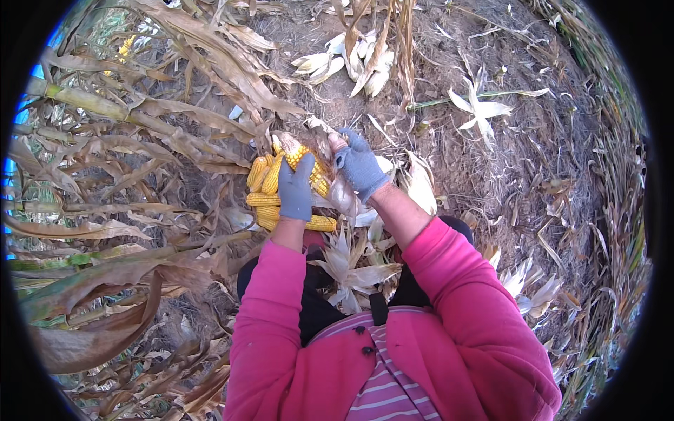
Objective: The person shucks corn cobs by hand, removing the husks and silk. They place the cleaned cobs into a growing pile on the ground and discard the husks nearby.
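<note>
My left hand, in a grey glove, is around a yellow ear of corn whose kernels are bare. My right hand, in a worn grey glove with the thumb tip uncovered, grips the dry corn husk at the ear's right side. Brown silk hangs between the two hands. Beneath and left of my left hand lies a pile of husked yellow ears. One more ear lies crosswise just below my left wrist.
Dry corn stalks with long leaves lean in from the left. Empty pale husks lie between my legs, and others sit ahead on the bare soil. A splayed husk lies ahead to the right.
</note>
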{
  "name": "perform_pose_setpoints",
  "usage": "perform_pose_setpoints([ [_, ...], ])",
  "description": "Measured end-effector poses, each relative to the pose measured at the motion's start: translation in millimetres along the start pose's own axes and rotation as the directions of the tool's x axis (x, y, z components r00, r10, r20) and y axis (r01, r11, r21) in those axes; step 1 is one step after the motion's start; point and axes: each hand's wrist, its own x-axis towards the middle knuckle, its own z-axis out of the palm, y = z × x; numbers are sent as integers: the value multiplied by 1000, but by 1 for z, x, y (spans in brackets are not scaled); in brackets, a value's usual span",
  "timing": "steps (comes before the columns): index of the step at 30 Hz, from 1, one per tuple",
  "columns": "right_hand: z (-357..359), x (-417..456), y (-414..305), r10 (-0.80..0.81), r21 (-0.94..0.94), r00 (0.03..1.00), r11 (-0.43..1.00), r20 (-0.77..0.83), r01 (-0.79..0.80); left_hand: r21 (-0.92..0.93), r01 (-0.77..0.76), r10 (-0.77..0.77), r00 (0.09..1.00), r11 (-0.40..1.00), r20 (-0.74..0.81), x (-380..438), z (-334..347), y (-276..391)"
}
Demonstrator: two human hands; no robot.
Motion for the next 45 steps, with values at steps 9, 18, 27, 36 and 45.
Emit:
perform_pose_setpoints([
  [9, -34, 14, 42, -11, -678, 906, 660, 423, 324, -579, 2, -112, 982, 816, -153, 45, -82, 32],
  [18, 10, -17, 17, -356, -599, 863, 621, 359, 505, -437, -93, 51, 993, 894, -106, 28, -41, 22],
  [27, 18, -19, 22, -136, -597, 947, 747, 291, 290, -443, 23, 18, 996, 896, 88, 21, -39, 34],
  [36, 10, -14, 20, -223, -749, 919, 532, 326, 395, -568, 84, 6, 988, 819, 155, 29, -57, 48],
  [45, 10, -16, 33, -321, -784, 882, 418, 345, 458, -538, 123, -70, 991, 834, 118, 28, -60, 44],
])
